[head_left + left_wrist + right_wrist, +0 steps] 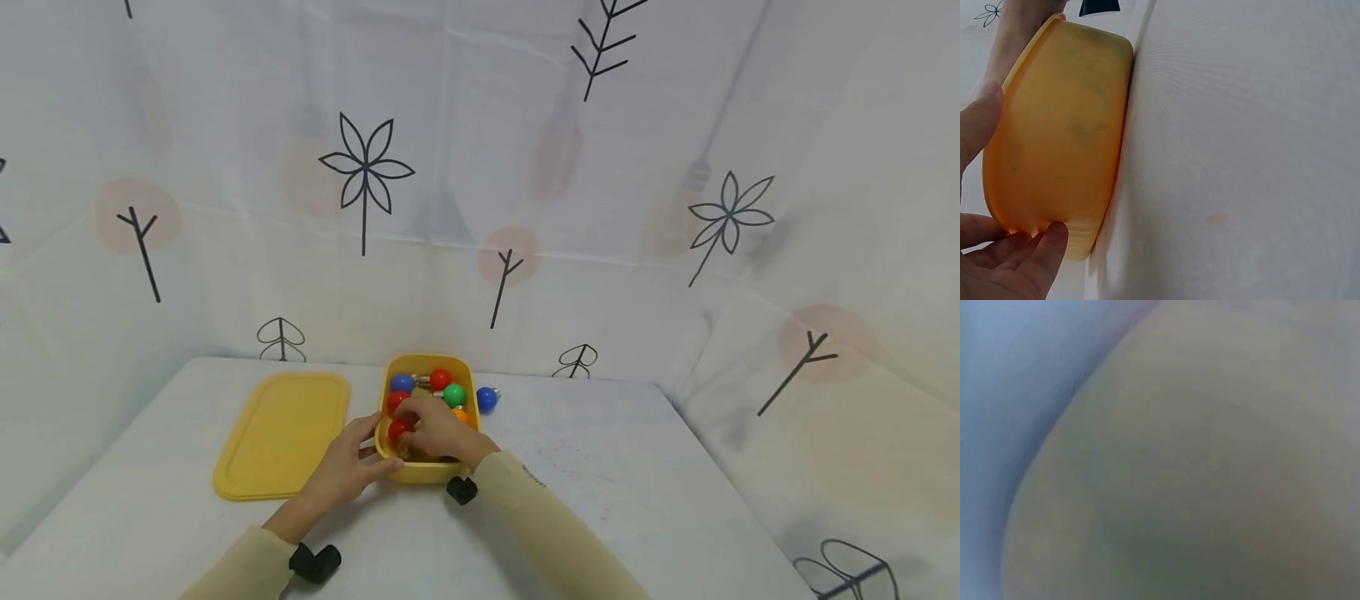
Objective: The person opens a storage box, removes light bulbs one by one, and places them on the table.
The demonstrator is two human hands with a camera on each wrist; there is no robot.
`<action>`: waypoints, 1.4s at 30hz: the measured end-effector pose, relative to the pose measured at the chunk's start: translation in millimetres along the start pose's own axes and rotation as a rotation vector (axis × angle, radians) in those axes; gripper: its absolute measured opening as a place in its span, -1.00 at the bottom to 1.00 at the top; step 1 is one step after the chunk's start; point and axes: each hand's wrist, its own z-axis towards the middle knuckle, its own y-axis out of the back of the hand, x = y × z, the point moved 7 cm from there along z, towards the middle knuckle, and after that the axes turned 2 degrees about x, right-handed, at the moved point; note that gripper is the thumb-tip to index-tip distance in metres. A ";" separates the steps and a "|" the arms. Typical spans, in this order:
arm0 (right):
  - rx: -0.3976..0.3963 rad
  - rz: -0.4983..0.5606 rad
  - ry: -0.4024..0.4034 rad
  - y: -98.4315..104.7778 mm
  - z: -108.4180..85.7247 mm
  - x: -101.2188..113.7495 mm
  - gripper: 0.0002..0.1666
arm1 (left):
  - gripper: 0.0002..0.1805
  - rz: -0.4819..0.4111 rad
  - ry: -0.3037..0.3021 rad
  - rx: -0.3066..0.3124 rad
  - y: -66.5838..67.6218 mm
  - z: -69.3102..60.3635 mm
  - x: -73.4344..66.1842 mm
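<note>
A yellow plastic container (pixel 431 473) holds several small coloured light bulbs, among them a green bulb (pixel 454 395) and a blue bulb (pixel 402 382). My left hand (pixel 347 467) grips the container's left side, its thumb at the near rim; in the left wrist view, its fingertips press the yellow wall (pixel 1060 125). My right hand (pixel 435 427) reaches inside from the right, thumb and fingers bent around a red bulb (pixel 399 430) near the left wall. It hides part of the contents. The right wrist view shows only a blurred, very close yellowish surface.
A flat yellow lid (pixel 281 433) lies on the white table (pixel 600 500), left of the container. One loose blue bulb (pixel 487 399) sits just outside the container's right side. Behind the table hangs a patterned white cloth (pixel 435 208).
</note>
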 end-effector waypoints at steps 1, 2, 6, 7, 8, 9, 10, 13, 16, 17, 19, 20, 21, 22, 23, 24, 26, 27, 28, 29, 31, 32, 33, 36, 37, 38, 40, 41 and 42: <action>-0.003 -0.002 0.001 0.5 0.0 -1.0 -0.62 | -0.08 0.003 -0.001 0.000 0.1 -0.1 0.0; -0.005 -0.002 -0.002 1.0 -0.2 -2.1 -0.63 | -0.08 0.005 -0.001 0.000 0.2 -0.3 -0.1; -0.001 0.011 -0.004 0.4 0.3 -4.2 -0.64 | -0.08 0.015 -0.012 -0.001 0.5 -0.8 -0.3; 0.001 0.006 -0.001 -0.2 0.7 -4.1 -0.64 | -0.08 0.016 -0.013 -0.002 0.4 -1.0 -0.2; 0.006 0.008 -0.006 -0.9 0.9 -4.2 -0.63 | -0.09 0.017 -0.015 -0.002 0.1 -0.9 0.1; 0.007 0.006 -0.007 -1.4 1.1 -4.4 -0.62 | -0.09 0.016 -0.018 -0.002 -0.2 -0.8 0.4; 0.008 0.004 -0.008 -1.7 1.0 -4.3 -0.61 | -0.09 0.016 -0.017 -0.002 -0.7 -0.8 0.3; 0.000 -0.007 -0.013 -1.5 0.6 -5.3 -0.60 | -0.10 0.016 -0.013 -0.006 -1.1 -0.4 0.3; -0.004 -0.011 -0.015 -0.8 0.2 -5.9 -0.60 | -0.10 0.022 -0.021 -0.012 -0.6 -0.3 -0.9; -0.002 -0.014 -0.016 -0.8 0.2 -6.0 -0.59 | -0.09 0.022 -0.022 -0.014 -0.4 -0.2 -0.9; 0.007 -0.018 -0.017 -1.3 0.0 -5.9 -0.57 | -0.09 0.021 -0.023 -0.013 -0.4 -0.3 -1.0; 0.011 -0.019 -0.016 -1.5 -0.1 -5.6 -0.56 | -0.09 0.020 -0.026 -0.012 -0.5 -0.3 -0.9; 0.013 -0.020 -0.016 -1.5 -0.3 -5.4 -0.55 | -0.09 0.015 -0.020 -0.012 -0.5 -0.2 -0.4; 0.015 -0.022 -0.016 -1.6 -0.5 -5.1 -0.55 | -0.09 0.015 -0.018 -0.011 -0.6 -0.1 -0.1; 0.017 -0.020 -0.020 -1.6 -0.9 -5.2 -0.55 | -0.08 0.014 -0.014 -0.011 -0.7 0.1 0.2; 0.017 -0.020 -0.024 -1.3 -1.2 -5.1 -0.55 | -0.08 0.015 -0.020 -0.011 -0.8 0.1 0.2; 0.019 -0.016 -0.033 -1.2 -1.7 -5.9 -0.55 | -0.07 0.015 -0.019 -0.009 -0.8 0.4 0.3; 0.019 -0.014 -0.039 -1.2 -2.0 -6.4 -0.55 | -0.07 0.014 -0.016 -0.009 -0.8 0.7 0.5; 0.019 -0.013 -0.042 -1.2 -2.1 -6.9 -0.55 | -0.06 0.014 -0.015 -0.007 -0.8 0.7 0.5; 0.019 -0.013 -0.046 -1.3 -2.2 -7.5 -0.56 | -0.06 0.012 -0.016 -0.005 -0.9 0.8 0.5; 0.018 -0.016 -0.050 -1.5 -2.3 -8.3 -0.55 | -0.06 0.005 -0.010 -0.001 -0.9 0.8 0.4; 0.017 -0.018 -0.050 -1.4 -2.5 -8.3 -0.55 | -0.07 0.005 -0.012 0.000 -1.1 0.9 0.4; 0.016 -0.020 -0.050 -1.1 -2.5 -8.1 -0.55 | -0.07 0.003 -0.010 0.001 -1.2 0.7 0.4; 0.013 -0.019 -0.047 -0.1 -2.8 -7.5 -0.56 | -0.07 0.003 -0.009 0.002 -1.4 0.8 0.4; 0.011 -0.018 -0.047 0.2 -2.8 -7.4 -0.56 | -0.07 0.003 -0.010 0.004 -1.4 0.8 0.3; 0.011 -0.014 -0.047 0.6 -3.1 -7.2 -0.56 | -0.07 0.003 -0.010 0.004 -1.4 0.7 0.4; 0.003 -0.010 -0.039 1.3 -3.3 -6.4 -0.57 | -0.07 0.000 -0.007 0.002 -0.9 0.4 0.7; -0.002 -0.007 -0.035 2.0 -3.4 -6.0 -0.58 | -0.07 -0.001 -0.006 0.002 -0.8 0.2 0.7; -0.009 -0.007 -0.030 2.6 -3.6 -5.6 -0.58 | -0.07 -0.001 -0.005 0.002 -0.6 0.0 1.0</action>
